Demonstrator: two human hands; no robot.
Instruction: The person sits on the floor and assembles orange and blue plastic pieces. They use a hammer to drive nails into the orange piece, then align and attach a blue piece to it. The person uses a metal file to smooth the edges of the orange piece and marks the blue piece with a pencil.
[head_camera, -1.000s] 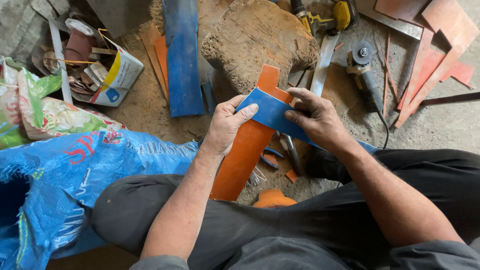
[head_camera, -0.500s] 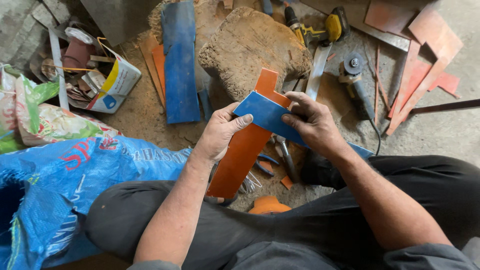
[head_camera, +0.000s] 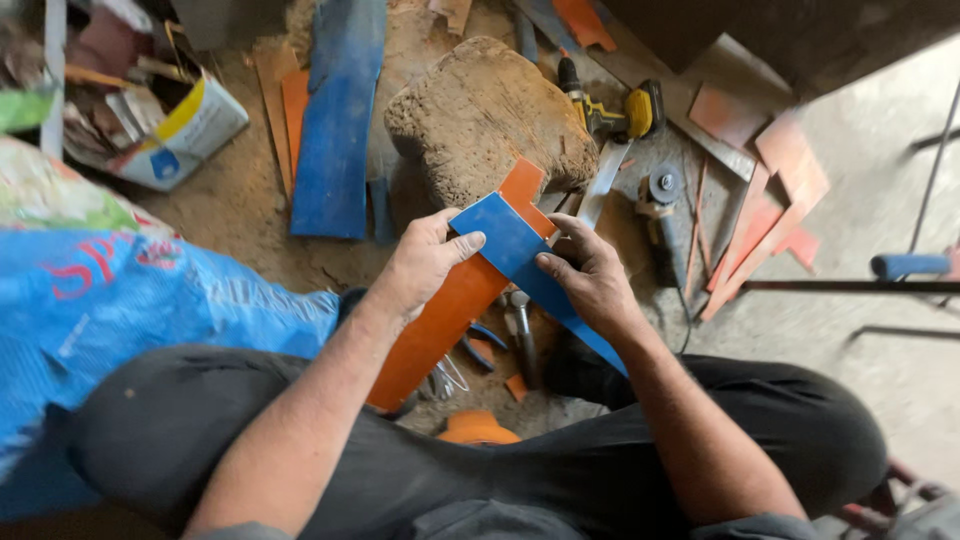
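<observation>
Fingers of the left hand are closed on the place where two flat strips cross: the thumb lies on top of the blue strip, and the other fingers go under the orange strip. The right hand holds the blue strip a little lower, its fingers bent around the edge and pressed on the painted face. The blue strip lies over the orange strip and both are in the air above the person's lap, in front of a rough wooden block that stands on the sandy floor. A long blue board lies on the floor to the left of the block. Behind the block lies a yellow cordless drill, and near it an angle grinder. Orange offcuts lie on the right side. A blue woven sack is beside the left knee.
</observation>
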